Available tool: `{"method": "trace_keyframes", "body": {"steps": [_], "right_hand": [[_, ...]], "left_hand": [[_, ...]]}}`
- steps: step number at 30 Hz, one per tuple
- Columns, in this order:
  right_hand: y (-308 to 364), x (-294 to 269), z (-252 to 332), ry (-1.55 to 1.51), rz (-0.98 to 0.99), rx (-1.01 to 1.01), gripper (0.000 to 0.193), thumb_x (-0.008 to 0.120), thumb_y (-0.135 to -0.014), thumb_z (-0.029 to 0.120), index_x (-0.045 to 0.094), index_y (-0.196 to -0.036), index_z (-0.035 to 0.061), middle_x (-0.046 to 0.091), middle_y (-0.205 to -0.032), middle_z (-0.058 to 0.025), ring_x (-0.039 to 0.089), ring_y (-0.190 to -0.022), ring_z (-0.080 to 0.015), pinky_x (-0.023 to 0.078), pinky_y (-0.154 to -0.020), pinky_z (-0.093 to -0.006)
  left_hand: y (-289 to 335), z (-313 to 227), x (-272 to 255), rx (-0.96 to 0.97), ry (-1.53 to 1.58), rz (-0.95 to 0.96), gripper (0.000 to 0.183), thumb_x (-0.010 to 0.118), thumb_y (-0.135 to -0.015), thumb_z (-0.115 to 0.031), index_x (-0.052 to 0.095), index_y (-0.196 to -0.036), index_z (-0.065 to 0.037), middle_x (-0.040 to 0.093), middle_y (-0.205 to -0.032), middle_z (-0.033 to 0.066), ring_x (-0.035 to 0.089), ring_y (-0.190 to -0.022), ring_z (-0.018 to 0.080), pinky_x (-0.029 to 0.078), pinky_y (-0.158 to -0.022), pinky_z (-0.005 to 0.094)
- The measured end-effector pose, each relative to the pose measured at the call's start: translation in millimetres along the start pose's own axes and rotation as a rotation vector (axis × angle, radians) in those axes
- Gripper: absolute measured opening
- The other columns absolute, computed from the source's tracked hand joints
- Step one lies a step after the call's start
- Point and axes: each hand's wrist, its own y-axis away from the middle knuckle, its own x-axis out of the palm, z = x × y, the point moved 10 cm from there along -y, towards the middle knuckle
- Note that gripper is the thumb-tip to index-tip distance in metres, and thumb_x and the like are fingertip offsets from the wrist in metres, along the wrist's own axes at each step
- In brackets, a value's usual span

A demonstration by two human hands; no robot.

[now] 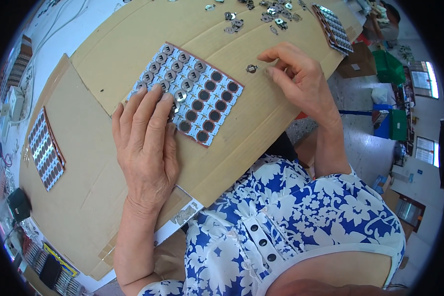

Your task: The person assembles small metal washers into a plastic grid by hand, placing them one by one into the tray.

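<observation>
A white panel with rows of dark round pads (214, 116) lies on the cardboard in front of me. Small round metal pieces (183, 57) sit on the pads of its far-left part, while those toward the right are bare. My left hand (145, 133) rests flat over the panel's near-left corner, its fingertips on some of these pieces and hiding them. To the right of the panel, my right hand (301, 74) hovers with thumb and forefinger apart, holding nothing. One loose metal piece (251, 68) lies just off those fingertips.
Loose metal pieces (276, 12) are heaped at the far edge. A stack of filled panels (332, 29) stands far right, another panel stack (47, 148) at left. Cardboard (232, 163) covers the table. Beyond are a green bin (388, 66), a brown box (358, 60) and another person (387, 27).
</observation>
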Motion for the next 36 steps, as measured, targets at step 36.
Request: {"method": "trace_keyframes", "body": {"steps": [36], "right_hand": [[6.4, 111.6, 102.8, -0.394, 0.195, -0.158, 0.012, 0.079, -0.096, -0.006, 0.078, -0.107, -0.0008, 0.076, -0.094, -0.0124, 0.075, -0.080, -0.0256, 0.059, -0.071, -0.0347]], "left_hand": [[0.2, 24.2, -1.8, 0.095, 0.094, 0.075, 0.041, 0.083, -0.088, -0.007, 0.084, -0.128, -0.014, 0.077, -0.143, 0.0058, 0.065, -0.140, 0.0335, 0.049, -0.121, 0.0518]]}}
